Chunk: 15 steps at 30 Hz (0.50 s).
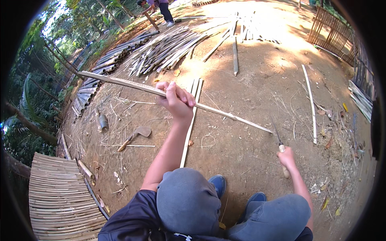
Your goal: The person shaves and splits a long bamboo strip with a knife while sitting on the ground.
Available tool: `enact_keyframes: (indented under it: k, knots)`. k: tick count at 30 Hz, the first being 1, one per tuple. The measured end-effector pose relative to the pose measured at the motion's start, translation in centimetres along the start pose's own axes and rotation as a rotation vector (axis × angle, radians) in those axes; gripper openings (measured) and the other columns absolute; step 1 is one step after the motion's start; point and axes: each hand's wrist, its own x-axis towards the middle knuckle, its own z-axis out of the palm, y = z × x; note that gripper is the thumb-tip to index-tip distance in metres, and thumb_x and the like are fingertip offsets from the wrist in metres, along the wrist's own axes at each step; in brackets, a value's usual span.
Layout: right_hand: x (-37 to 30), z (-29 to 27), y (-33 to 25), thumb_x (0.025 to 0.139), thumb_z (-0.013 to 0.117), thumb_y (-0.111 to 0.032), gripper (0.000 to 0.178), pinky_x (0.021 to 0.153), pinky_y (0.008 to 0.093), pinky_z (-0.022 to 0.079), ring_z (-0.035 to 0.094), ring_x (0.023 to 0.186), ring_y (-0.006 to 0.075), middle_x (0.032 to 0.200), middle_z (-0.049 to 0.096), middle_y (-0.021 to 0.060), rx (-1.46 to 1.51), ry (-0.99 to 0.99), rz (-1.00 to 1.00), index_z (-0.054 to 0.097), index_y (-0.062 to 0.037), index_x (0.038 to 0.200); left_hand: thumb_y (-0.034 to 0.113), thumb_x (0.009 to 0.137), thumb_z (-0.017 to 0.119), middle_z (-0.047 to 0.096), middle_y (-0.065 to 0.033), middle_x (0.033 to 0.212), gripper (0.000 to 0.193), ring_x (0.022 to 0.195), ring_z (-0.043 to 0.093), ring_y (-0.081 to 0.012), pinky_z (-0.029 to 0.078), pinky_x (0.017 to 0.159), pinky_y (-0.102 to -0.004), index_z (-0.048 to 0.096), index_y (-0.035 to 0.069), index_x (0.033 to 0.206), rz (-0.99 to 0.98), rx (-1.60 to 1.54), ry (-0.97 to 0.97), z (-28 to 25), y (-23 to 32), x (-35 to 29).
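Observation:
My left hand is closed around a long split bamboo strip, held slanting across in front of me from upper left to lower right. In my right hand is the wooden handle of a knife, its thin dark blade pointing up and away. The blade stands close to the strip's right end; whether they touch I cannot tell. Beneath my left hand and forearm, pale bamboo slats lie on the ground, running away from me.
A hatchet-like tool and a dark bottle lie left on the dirt. Farther off are a pile of split bamboo and bamboo poles. A slatted bamboo platform stands near left. A person bends over at the back.

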Motion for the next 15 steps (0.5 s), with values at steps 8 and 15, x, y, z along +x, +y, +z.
enact_keyframes:
  k: [8, 15]
  knots:
    - [1.1, -14.2, -24.8, 0.076, 0.067, -0.002, 0.017, 0.045, 0.0374, 0.051, 0.065, 0.052, 0.0227, 0.063, 0.063, 0.0171, -0.176, -0.243, -0.176, 0.062, 0.0144, 0.078, 0.007, 0.097, 0.043, 0.032, -0.0018, 0.047, 0.012, 0.031, 0.036, -0.0148, 0.036, 0.031, -0.031, 0.035, 0.014, 0.092, 0.017, 0.006, 0.026, -0.3, -0.3, 0.0]
    - [3.6, -13.5, -33.4, 0.076, 0.064, -0.003, 0.012, 0.05, 0.0353, 0.053, 0.064, 0.055, 0.021, 0.07, 0.065, 0.0153, 0.026, -0.33, -0.17, 0.063, 0.0084, 0.078, 0.009, 0.095, 0.044, 0.03, -0.0004, 0.05, 0.017, 0.032, 0.03, -0.0128, 0.033, 0.03, -0.0301, 0.033, 0.016, 0.084, 0.018, 0.048, 0.093, 1.6, 0.3, -0.6]
